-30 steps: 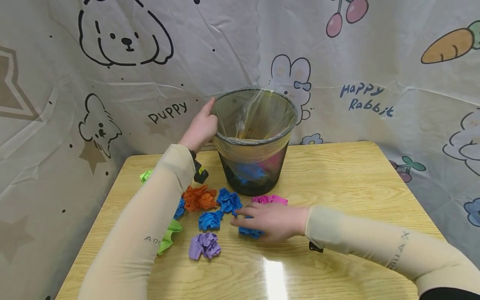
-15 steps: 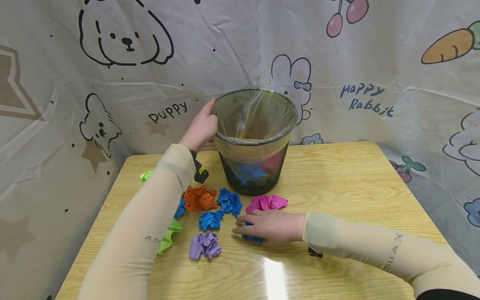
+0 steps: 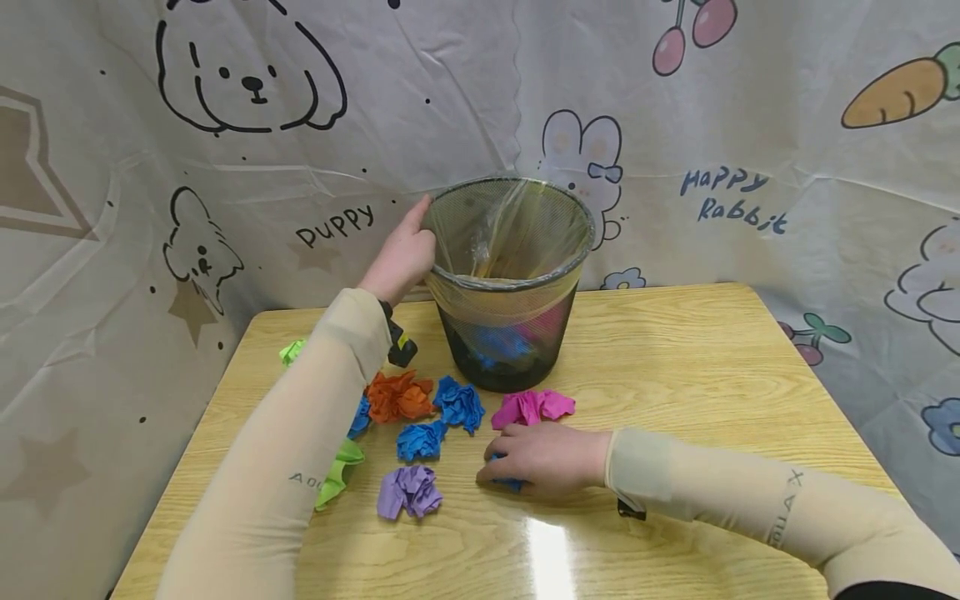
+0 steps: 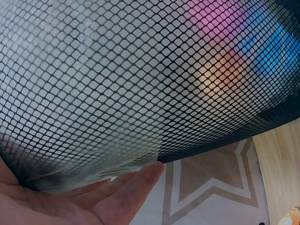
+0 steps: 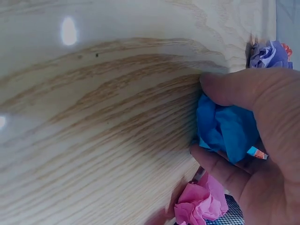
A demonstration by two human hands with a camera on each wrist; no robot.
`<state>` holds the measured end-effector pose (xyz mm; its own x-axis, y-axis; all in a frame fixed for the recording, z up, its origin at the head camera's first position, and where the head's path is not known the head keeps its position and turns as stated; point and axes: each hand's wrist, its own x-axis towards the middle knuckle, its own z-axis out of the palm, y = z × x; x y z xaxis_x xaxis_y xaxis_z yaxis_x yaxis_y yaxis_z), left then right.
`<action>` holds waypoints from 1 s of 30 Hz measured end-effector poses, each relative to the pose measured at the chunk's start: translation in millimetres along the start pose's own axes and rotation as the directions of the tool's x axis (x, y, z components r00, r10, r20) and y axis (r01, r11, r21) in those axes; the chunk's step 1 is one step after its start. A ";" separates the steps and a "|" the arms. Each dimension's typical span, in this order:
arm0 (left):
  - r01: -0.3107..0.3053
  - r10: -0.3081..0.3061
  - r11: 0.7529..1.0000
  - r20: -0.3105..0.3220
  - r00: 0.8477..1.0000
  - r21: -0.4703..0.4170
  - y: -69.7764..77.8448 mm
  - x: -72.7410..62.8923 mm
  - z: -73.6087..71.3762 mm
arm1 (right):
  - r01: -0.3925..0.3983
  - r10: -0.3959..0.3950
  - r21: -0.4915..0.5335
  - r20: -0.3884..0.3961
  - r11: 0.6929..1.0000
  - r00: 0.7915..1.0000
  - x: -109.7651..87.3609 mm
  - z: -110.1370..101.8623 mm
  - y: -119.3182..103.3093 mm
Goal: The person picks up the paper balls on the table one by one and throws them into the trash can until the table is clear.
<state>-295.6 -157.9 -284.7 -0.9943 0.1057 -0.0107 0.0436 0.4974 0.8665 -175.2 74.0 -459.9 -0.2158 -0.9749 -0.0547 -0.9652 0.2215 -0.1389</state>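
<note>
A black mesh wastebasket (image 3: 512,286) with a clear plastic liner stands upright on the table. My left hand (image 3: 402,257) grips its rim from the left. In the left wrist view the fingers (image 4: 133,194) lie along the mesh wall, partly cut off by the frame. My right hand (image 3: 551,456) is down at the table in front of the wastebasket, with a blue crumpled paper ball (image 5: 227,129) held between thumb and fingers. A pink crumpled paper ball (image 3: 532,407) lies just beyond that hand. Blue, pink and orange paper shows through the mesh.
Left of my right hand lie a purple paper ball (image 3: 409,492), an orange one (image 3: 400,395) and blue ones (image 3: 421,440). Green paper (image 3: 341,473) is partly hidden behind my left sleeve. A printed cloth (image 3: 465,92) hangs behind the wooden table (image 3: 675,358).
The right hand has shifted slightly towards me, and its fingers have curled in around the blue paper ball. More of the pink paper shows. My left hand and the wastebasket stay put.
</note>
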 end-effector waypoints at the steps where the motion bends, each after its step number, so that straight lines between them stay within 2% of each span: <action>1: 0.002 -0.002 1.000 -0.001 1.000 0.000 0.1 -0.3 0.1 | 0.007 -0.007 -0.005 -0.006 1.000 1.000 -0.1 0.2 0.1; 12: 0.009 -0.009 0.999 -0.001 1.000 -0.042 -0.7 -1.3 1.1 | 0.073 -0.077 -0.059 -0.057 0.996 0.995 0.3 1.7 -0.7; 22: 0.013 -0.013 0.999 0.001 1.000 -0.038 -1.7 -1.7 1.9 | 0.123 -0.126 -0.048 -0.067 0.991 0.990 -1.0 1.2 -1.9; 30: 0.009 -0.009 0.999 0.000 1.000 -0.041 -2.5 -2.2 2.0 | 0.115 -0.113 0.006 -0.109 0.993 0.987 -8.1 -19.8 -4.9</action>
<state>-293.3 -157.6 -287.8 -0.9948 0.1006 -0.0186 0.0303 0.4625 0.8861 -171.6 80.3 -439.2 -0.1197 -0.9903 0.0699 -0.9828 0.1082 -0.1499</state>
